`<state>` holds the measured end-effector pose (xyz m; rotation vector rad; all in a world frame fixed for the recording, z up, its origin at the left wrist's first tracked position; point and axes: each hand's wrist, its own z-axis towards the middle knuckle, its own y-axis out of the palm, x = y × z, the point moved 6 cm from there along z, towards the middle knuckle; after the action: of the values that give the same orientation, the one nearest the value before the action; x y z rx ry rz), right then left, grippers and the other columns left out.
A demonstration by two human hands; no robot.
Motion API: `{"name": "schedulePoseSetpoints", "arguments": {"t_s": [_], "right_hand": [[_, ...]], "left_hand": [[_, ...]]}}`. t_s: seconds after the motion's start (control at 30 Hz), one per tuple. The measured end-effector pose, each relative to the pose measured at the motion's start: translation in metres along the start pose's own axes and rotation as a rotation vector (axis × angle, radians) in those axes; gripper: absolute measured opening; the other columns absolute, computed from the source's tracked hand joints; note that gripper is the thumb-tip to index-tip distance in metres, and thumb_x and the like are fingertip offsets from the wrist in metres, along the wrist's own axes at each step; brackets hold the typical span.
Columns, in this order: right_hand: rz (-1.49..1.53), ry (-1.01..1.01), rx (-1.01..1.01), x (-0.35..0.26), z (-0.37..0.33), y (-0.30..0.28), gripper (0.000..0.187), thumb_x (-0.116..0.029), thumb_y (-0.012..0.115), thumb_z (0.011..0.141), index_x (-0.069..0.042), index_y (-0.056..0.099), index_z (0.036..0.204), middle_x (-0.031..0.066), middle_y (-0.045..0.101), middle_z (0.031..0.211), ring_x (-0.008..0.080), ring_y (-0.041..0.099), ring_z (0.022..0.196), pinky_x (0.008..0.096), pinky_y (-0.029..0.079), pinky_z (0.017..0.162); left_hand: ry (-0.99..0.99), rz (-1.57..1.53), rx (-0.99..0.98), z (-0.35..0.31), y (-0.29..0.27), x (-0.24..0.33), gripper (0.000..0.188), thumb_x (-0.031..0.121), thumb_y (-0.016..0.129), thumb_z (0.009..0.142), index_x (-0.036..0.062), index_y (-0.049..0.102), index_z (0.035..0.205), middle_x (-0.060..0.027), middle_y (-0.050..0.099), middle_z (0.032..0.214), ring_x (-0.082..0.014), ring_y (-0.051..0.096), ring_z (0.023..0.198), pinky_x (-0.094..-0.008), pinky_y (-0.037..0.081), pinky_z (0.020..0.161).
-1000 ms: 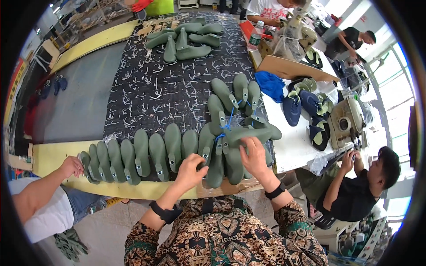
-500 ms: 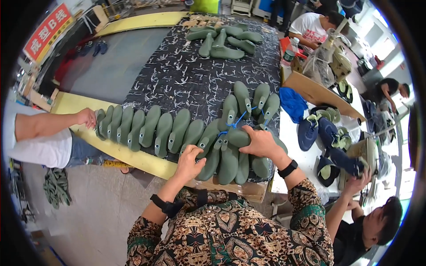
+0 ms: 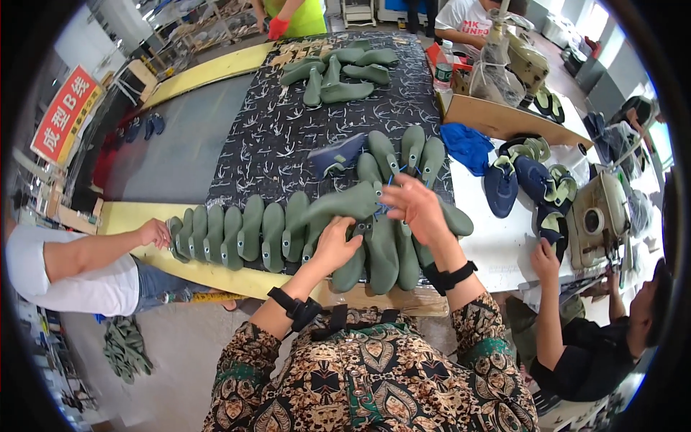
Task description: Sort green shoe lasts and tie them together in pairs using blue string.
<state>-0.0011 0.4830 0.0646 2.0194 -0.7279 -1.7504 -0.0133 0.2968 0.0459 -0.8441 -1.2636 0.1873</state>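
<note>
Since the earlier views, a navy shoe [image 3: 337, 155] has appeared over the right half of the dark surface [image 3: 259, 155]; contact unconfirmed. A green last [image 3: 338, 204] now slants across its neighbours, toe toward the left edge, with fingers of the left hand [image 3: 335, 245] against its underside. Fingers of the right hand [image 3: 425, 212] have lifted and spread. A red glove [image 3: 278, 29] shows again beyond the far edge. A co-worker's hand [image 3: 547, 261], previously raising a shoe, has lowered.
</note>
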Motion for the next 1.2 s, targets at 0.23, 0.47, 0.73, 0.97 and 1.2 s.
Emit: {"name": "schedulePoseSetpoints", "arguments": {"t_s": [0.23, 0.47, 0.73, 0.97, 1.2], "right_hand": [[-1.048, -0.163, 0.258, 0.034, -0.024, -0.047, 0.030, -0.013, 0.055, 0.082, 0.004, 0.055, 0.107, 0.0184, 0.063, 0.094, 0.0249, 0.064, 0.080, 0.0344, 0.050, 0.069], [-1.627, -0.493, 0.152, 0.038, -0.004, -0.012, 0.027, -0.013, 0.064, 0.072, 0.000, 0.057, 0.095, 0.0175, 0.057, 0.090, 0.0334, 0.055, 0.085, 0.0423, 0.044, 0.077], [-1.753, -0.361, 0.055, 0.052, 0.023, -0.034, 0.018, -0.018, 0.063, 0.072, 0.000, 0.061, 0.072, 0.0142, 0.059, 0.075, 0.0298, 0.056, 0.078, 0.0400, 0.042, 0.072], [-0.887, 0.276, 0.215, 0.035, 0.029, -0.036, 0.023, -0.018, 0.061, 0.077, 0.005, 0.063, 0.074, 0.0052, 0.057, 0.067, 0.0133, 0.050, 0.063, 0.0282, 0.041, 0.060], [-0.632, -0.096, 0.105, -0.017, 0.017, -0.017, 0.020, -0.015, 0.054, 0.086, 0.002, 0.064, 0.090, 0.0042, 0.062, 0.084, 0.0120, 0.054, 0.079, 0.0251, 0.042, 0.076]], "left_hand": [[-0.143, -0.317, 0.093, 0.010, -0.013, -0.035, 0.030, 0.012, 0.065, 0.076, -0.0023, 0.059, 0.101, -0.0153, 0.060, 0.093, -0.0262, 0.061, 0.087, -0.0327, 0.049, 0.077], [-0.073, -0.036, 0.102, 0.031, -0.021, -0.080, 0.049, 0.021, 0.070, 0.072, -0.0041, 0.052, 0.109, -0.0167, 0.057, 0.096, -0.0254, 0.058, 0.088, -0.0356, 0.047, 0.077], [-0.733, -0.759, 0.292, 0.045, -0.001, -0.133, 0.047, 0.028, 0.068, 0.077, -0.0019, 0.052, 0.110, -0.0149, 0.056, 0.107, -0.0236, 0.056, 0.097, -0.0367, 0.048, 0.079], [-0.752, -1.492, 0.223, 0.079, 0.010, -0.121, 0.045, 0.025, 0.066, 0.079, 0.0044, 0.050, 0.116, -0.0132, 0.056, 0.113, -0.0301, 0.052, 0.109, -0.0439, 0.039, 0.095], [-0.329, -1.151, 0.118, 0.084, -0.027, -0.056, 0.035, 0.014, 0.069, 0.074, 0.0022, 0.058, 0.105, -0.0054, 0.060, 0.099, -0.0171, 0.058, 0.086, -0.0339, 0.048, 0.077]]}}
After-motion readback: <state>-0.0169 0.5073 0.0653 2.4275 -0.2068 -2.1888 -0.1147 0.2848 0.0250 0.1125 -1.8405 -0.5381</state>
